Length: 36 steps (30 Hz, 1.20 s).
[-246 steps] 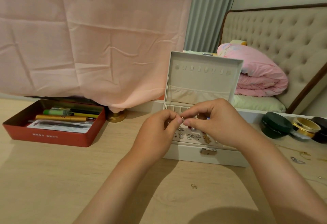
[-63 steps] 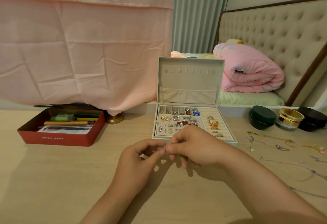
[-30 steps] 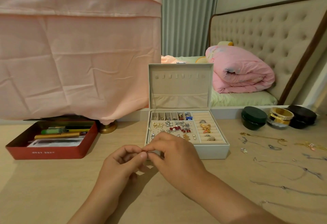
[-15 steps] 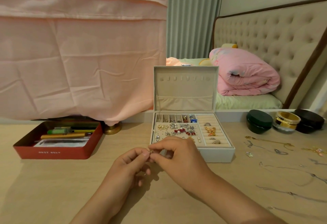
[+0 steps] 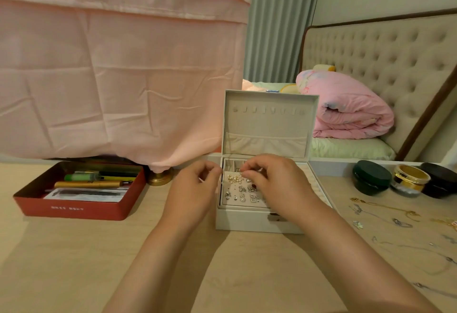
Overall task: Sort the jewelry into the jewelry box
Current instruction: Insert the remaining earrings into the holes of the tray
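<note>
1. My right hand (image 5: pixel 279 186) hangs over the far left part of the open jewelry box (image 5: pixel 259 221). Its fingers are curled, with thumb and forefinger pinched on what I take for a tiny earring (image 5: pixel 241 170). The piece is too small for me to be sure of it.
2. My left hand (image 5: pixel 195 189) sits just beside the box's left rim. Its fingers are curled and thumb and forefinger meet, but I cannot tell whether anything is between them.
3. I judge the step to be seating this piece on the stud panel (image 5: pixel 239 191). To do it well I would pick a bare spot, lower the piece straight down and press lightly. I would let go only once it sits, so the neighbours are not knocked.
4. The left hand is well placed to steady the box or the piece. It should stay off the panel.
5. The box stands in the middle of the surface (image 5: pixel 74 263) with its lid (image 5: pixel 269 124) upright at the far side. It is pale, with a small clasp on the near wall.
6. The panel holds many small silver and pearl-like studs in loose rows. The right half of the box is hidden by my hand.
7. Thin chains (image 5: pixel 385 211) and small pieces lie unsorted on the surface to the right, so much sorting remains.
8. Fine chains will likely tangle. I would lift each one alone.
</note>
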Each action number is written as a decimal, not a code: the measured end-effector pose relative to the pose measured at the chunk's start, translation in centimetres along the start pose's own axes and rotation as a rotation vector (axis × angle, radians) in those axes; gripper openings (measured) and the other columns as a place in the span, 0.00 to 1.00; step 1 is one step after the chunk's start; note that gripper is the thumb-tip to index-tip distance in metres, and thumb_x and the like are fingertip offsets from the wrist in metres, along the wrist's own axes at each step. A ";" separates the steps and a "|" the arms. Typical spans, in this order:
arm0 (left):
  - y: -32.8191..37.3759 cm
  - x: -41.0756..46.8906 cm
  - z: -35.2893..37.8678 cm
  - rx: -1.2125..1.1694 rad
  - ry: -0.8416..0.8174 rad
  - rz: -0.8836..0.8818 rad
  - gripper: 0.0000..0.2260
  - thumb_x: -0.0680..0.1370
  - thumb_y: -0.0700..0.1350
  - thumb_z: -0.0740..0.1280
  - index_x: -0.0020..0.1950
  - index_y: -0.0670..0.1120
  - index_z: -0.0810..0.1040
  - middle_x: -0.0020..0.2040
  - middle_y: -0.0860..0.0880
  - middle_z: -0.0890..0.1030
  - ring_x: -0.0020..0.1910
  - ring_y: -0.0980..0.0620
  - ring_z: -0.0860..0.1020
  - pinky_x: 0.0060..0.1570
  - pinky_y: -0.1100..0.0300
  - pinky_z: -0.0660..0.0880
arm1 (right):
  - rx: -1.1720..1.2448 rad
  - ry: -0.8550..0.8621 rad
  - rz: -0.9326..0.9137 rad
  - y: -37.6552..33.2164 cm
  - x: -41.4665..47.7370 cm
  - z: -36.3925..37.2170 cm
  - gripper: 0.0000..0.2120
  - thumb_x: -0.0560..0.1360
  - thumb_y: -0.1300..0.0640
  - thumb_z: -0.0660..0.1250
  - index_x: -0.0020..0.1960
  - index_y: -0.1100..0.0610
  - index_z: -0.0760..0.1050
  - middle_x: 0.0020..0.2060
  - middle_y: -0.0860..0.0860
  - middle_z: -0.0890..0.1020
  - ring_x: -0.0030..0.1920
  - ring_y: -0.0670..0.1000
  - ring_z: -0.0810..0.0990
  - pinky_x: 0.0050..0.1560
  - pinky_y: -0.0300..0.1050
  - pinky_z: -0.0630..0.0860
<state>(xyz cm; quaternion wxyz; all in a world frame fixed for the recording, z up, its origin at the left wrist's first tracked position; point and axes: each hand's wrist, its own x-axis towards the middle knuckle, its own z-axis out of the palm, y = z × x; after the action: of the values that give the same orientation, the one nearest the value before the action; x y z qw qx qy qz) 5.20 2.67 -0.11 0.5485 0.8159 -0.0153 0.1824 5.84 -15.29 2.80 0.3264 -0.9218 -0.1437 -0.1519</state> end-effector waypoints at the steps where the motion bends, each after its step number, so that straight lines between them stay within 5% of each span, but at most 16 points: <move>1: -0.6 0.4 0.1 0.019 0.037 0.007 0.06 0.78 0.45 0.68 0.43 0.53 0.81 0.37 0.56 0.81 0.34 0.63 0.75 0.37 0.64 0.70 | -0.091 -0.043 -0.005 -0.1 0.4 0.1 0.03 0.78 0.49 0.69 0.49 0.43 0.82 0.45 0.39 0.81 0.45 0.42 0.77 0.48 0.44 0.73; 7: -3.4 0.5 1.5 0.147 -0.107 0.074 0.12 0.80 0.45 0.67 0.63 0.54 0.78 0.54 0.57 0.77 0.46 0.69 0.74 0.43 0.78 0.67 | -0.299 -0.160 -0.081 -0.7 2.0 1.7 0.04 0.78 0.48 0.69 0.48 0.44 0.83 0.52 0.42 0.78 0.57 0.46 0.73 0.53 0.47 0.70; 21: -3.5 0.5 1.4 0.166 -0.121 0.109 0.12 0.80 0.45 0.65 0.64 0.54 0.77 0.56 0.56 0.75 0.46 0.65 0.75 0.46 0.70 0.70 | -0.484 -0.220 -0.215 -1.3 2.6 2.2 0.10 0.80 0.45 0.66 0.56 0.43 0.84 0.54 0.45 0.78 0.58 0.49 0.71 0.58 0.47 0.68; 30: -2.8 0.2 1.0 0.329 -0.132 0.229 0.06 0.81 0.48 0.64 0.55 0.54 0.79 0.51 0.57 0.72 0.50 0.56 0.73 0.51 0.59 0.71 | -0.275 -0.130 -0.186 0.4 1.7 1.1 0.07 0.78 0.50 0.69 0.53 0.45 0.85 0.49 0.41 0.78 0.55 0.46 0.74 0.57 0.49 0.73; 36: 0.7 -0.6 0.6 0.359 -0.050 0.405 0.07 0.79 0.47 0.66 0.56 0.53 0.79 0.51 0.56 0.74 0.51 0.57 0.72 0.49 0.60 0.69 | -0.183 -0.135 -0.063 1.6 -2.0 -6.8 0.04 0.78 0.50 0.70 0.50 0.43 0.84 0.45 0.38 0.80 0.41 0.37 0.76 0.47 0.40 0.73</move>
<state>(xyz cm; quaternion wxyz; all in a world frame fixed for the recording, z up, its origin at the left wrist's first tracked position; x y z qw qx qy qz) 4.61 1.77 0.10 0.3469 0.8846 -0.1589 0.2680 3.36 -21.19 6.16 0.2255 -0.9509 -0.1796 -0.1122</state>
